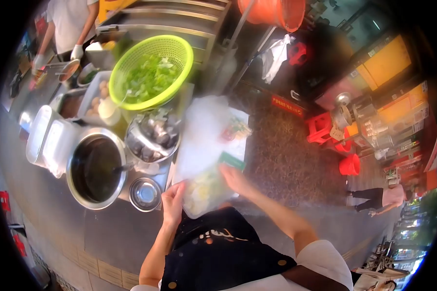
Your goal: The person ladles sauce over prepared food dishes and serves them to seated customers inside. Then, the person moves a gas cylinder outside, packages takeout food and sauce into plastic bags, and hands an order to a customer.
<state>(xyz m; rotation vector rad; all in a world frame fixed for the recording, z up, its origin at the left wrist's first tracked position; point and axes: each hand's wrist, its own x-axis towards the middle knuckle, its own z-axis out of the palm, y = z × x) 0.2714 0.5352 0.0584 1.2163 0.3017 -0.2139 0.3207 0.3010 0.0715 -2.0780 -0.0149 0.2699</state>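
Note:
In front of my apron, a clear plastic bag (205, 193) with pale yellow and light green pieces of food in it sits between my hands. My left hand (172, 200) is closed, pinching the near-left edge of the bag. At its right side my right hand (235, 179) grips the upper edge, fingers closed and partly hidden. Beyond that hand lies a green card or label (232, 160). A whitish haze, like steam or plastic sheeting, blurs the white surface (199, 140) behind the bag.
To the left are a steel pot (120, 145) of dark liquid, a small steel bowl (159, 196), a steel bowl (177, 145) of dark pieces, stacked white containers (40, 136), and a lime-green colander (187, 53) of chopped greens. A gloved co-worker (70, 24) stands at the far left.

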